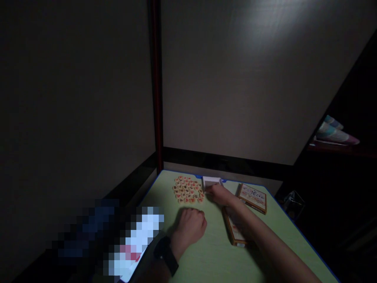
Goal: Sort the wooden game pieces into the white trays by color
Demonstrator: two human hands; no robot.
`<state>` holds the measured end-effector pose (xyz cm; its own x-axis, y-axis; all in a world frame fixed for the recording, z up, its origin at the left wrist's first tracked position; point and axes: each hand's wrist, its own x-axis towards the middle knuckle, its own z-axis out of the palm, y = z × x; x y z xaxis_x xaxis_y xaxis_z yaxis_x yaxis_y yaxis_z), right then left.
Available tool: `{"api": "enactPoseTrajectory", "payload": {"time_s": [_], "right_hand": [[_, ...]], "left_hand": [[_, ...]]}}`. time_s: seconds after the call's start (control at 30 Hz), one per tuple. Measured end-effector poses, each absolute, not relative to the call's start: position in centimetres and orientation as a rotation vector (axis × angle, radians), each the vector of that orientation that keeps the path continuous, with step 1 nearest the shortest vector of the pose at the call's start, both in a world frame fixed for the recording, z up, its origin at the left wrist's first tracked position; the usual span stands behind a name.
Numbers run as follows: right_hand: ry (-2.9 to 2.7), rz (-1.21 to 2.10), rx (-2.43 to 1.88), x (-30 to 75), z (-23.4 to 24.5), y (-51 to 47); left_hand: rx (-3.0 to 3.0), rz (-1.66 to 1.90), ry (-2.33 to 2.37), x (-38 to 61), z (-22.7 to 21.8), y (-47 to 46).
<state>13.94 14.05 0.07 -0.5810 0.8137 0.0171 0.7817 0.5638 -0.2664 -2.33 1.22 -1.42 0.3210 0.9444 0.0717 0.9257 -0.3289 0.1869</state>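
My left hand (188, 228) rests on the pale green table (212, 255) as a loose fist, with a dark watch on the wrist; nothing shows in it. My right hand (218, 193) reaches forward to the far edge, its fingers on the near side of a small white box (211, 181). Just left of that box lies a cluster of several round wooden game pieces (187, 189) with red and dark marks. My right forearm crosses over a flat wooden-edged box (234, 232).
A second flat printed box (252, 197) lies right of my right hand. The table has a blue rim and stands in a dim corner between walls. A blurred-out bright object (132, 243) sits at the table's left edge. Folded cloth (334, 131) lies on a shelf at right.
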Motion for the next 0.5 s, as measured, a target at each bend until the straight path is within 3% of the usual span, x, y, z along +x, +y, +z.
{"api": "enactPoseTrajectory", "payload": {"time_s": [0.5], "right_hand": [[-2.683,0.376,-1.197,13.20,-0.22,14.02]], "left_hand": [[2.475,0.258,1.740,-2.33,-1.58,1.27]]}}
